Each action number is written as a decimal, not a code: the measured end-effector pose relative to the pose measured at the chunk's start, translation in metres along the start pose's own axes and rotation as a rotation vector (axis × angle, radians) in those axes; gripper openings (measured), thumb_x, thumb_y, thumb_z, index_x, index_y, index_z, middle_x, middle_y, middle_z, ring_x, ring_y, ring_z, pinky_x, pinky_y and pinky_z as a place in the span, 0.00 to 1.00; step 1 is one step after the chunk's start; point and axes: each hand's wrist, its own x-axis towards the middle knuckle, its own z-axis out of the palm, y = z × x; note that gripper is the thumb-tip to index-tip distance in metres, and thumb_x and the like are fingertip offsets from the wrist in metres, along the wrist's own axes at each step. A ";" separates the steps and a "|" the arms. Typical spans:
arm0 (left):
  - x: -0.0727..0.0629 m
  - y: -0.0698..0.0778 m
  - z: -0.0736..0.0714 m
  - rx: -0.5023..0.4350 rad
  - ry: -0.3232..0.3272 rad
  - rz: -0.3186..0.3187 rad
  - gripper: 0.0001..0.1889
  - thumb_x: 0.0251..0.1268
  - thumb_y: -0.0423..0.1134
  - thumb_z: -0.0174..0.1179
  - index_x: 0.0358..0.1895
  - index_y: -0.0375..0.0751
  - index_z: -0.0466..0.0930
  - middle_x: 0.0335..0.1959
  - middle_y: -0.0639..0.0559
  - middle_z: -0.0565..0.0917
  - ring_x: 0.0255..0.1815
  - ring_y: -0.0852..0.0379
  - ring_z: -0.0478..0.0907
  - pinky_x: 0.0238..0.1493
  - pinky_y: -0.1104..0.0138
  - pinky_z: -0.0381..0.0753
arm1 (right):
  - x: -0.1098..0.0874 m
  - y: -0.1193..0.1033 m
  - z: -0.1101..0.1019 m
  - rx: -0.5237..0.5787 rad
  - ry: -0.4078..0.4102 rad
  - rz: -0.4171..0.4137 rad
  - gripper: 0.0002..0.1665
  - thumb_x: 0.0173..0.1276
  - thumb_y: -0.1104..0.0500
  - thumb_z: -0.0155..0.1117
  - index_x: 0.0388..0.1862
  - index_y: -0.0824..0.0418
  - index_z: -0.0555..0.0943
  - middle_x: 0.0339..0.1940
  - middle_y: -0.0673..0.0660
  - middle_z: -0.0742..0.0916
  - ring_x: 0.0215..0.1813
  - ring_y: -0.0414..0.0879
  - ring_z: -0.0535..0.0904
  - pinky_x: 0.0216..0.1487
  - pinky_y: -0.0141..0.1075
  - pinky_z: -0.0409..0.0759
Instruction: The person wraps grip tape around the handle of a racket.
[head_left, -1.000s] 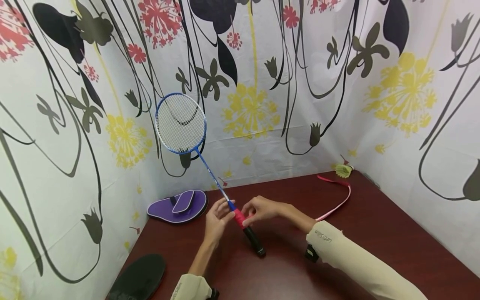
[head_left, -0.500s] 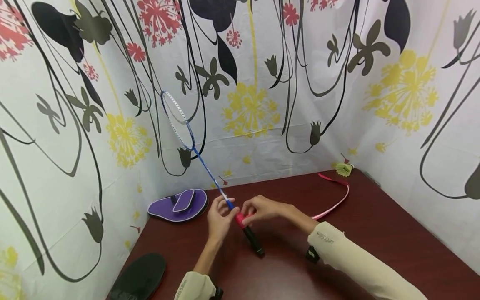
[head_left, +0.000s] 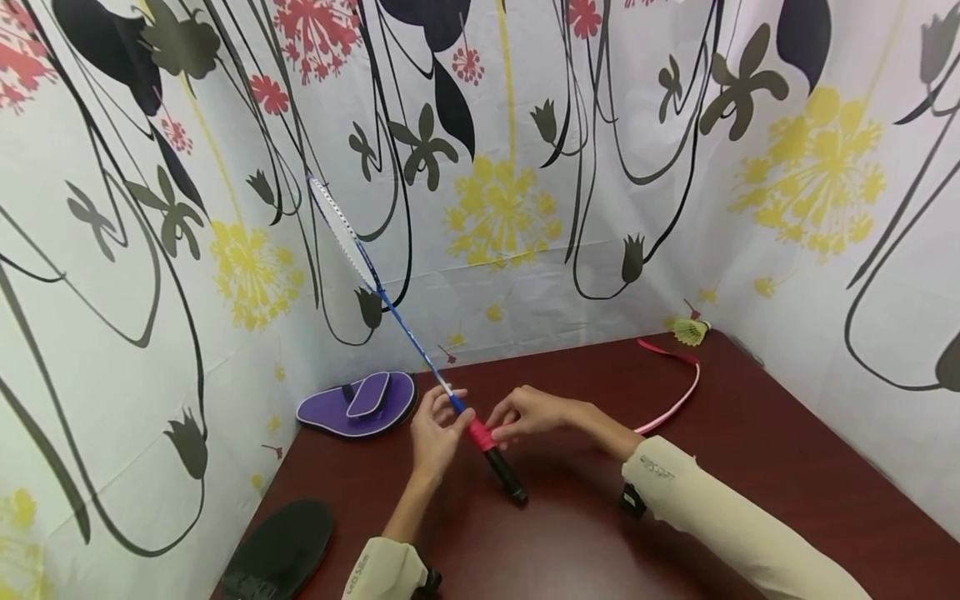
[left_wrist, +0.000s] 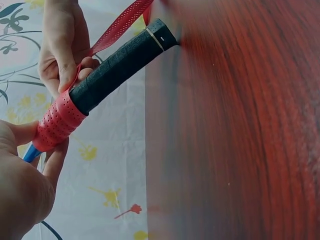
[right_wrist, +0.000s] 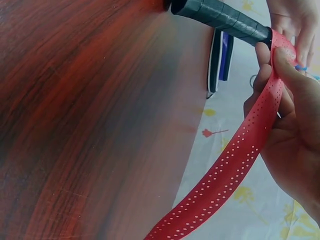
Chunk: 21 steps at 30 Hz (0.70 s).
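Observation:
A blue and white badminton racket (head_left: 408, 335) is held aslant above the table, its head up to the left and seen nearly edge-on. My left hand (head_left: 435, 437) grips it at the top of the handle, thumb and fingers around the red-wrapped part. Perforated red grip tape (left_wrist: 61, 120) is wound on the upper handle; the lower handle (left_wrist: 120, 67) shows black. My right hand (head_left: 528, 414) pinches the loose tape close to the handle, between thumb and fingers. From that pinch the free tape (right_wrist: 220, 172) hangs away as a long strip in the right wrist view.
On the dark red table (head_left: 600, 533), a purple paddle case (head_left: 358, 407) lies at the back left. A black table tennis paddle (head_left: 279, 550) is at the front left. A yellow shuttlecock (head_left: 690, 331) sits in the far right corner. Flowered curtains (head_left: 495, 308) surround the table.
The racket has turned about its shaft, its head going from showing the string face to nearly edge-on. My right hand stays by the handle with the tape.

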 end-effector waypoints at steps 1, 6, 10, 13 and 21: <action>0.000 0.000 0.000 -0.003 -0.004 -0.001 0.25 0.58 0.22 0.73 0.59 0.37 0.77 0.52 0.38 0.88 0.45 0.42 0.87 0.40 0.67 0.88 | 0.000 0.000 0.000 0.005 -0.001 0.000 0.16 0.75 0.52 0.68 0.55 0.57 0.88 0.31 0.57 0.92 0.35 0.59 0.90 0.29 0.29 0.81; 0.000 0.000 -0.002 -0.052 -0.030 -0.009 0.25 0.61 0.21 0.70 0.61 0.35 0.76 0.54 0.40 0.87 0.48 0.39 0.86 0.45 0.66 0.88 | 0.004 0.000 0.002 0.023 -0.012 0.007 0.16 0.75 0.53 0.68 0.56 0.59 0.88 0.31 0.57 0.92 0.35 0.60 0.90 0.32 0.37 0.86; 0.000 -0.001 -0.002 -0.116 -0.063 -0.014 0.27 0.64 0.19 0.66 0.65 0.33 0.72 0.59 0.36 0.85 0.50 0.35 0.85 0.48 0.65 0.88 | 0.006 -0.004 0.003 0.075 -0.041 0.031 0.18 0.76 0.54 0.67 0.59 0.62 0.86 0.31 0.58 0.92 0.39 0.63 0.89 0.40 0.51 0.88; -0.001 -0.002 -0.002 -0.173 -0.085 -0.043 0.29 0.66 0.16 0.61 0.69 0.33 0.68 0.63 0.32 0.81 0.52 0.32 0.84 0.49 0.65 0.87 | 0.008 -0.007 0.004 0.094 -0.080 0.037 0.19 0.78 0.55 0.65 0.61 0.65 0.84 0.31 0.60 0.92 0.41 0.66 0.89 0.45 0.59 0.86; -0.001 -0.003 -0.001 -0.205 -0.136 -0.090 0.32 0.71 0.17 0.55 0.76 0.33 0.62 0.69 0.34 0.77 0.61 0.31 0.79 0.57 0.67 0.83 | 0.010 -0.010 0.005 0.055 -0.091 0.032 0.14 0.78 0.54 0.65 0.53 0.62 0.85 0.30 0.60 0.91 0.40 0.69 0.87 0.41 0.57 0.85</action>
